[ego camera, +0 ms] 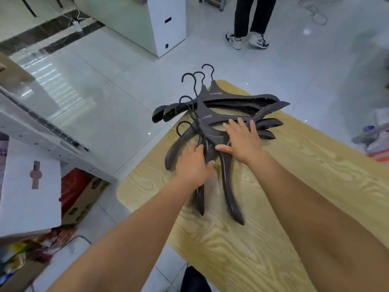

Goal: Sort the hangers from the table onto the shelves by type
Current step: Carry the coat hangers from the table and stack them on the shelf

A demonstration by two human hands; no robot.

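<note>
Hanger pile [231, 102]: far left corner of the counter [294, 186], hooks sticking out past the edge.
Near hanger [230, 194]: front of the pile, long arm pointing at the near edge.
Left grip [193, 163]: curled round the near hanger's middle.
Right grip [242, 140]: wide and flat, pressing on the pile just beside.
Shelves [42, 127]: off the counter's left edge, on the left grip's side.
Best guess next: lift up and left.

Dark grey-brown on the hangers [212, 121], black on their hooks [207, 64], with small pale lettering. Pale yellow with swirling brown wood grain on the table [315, 186]. Glossy whitish-grey floor tiles [126, 81], white cabinet [176, 32], red box [73, 186], black trousers [252, 13], white-and-black shoes [233, 42].
</note>
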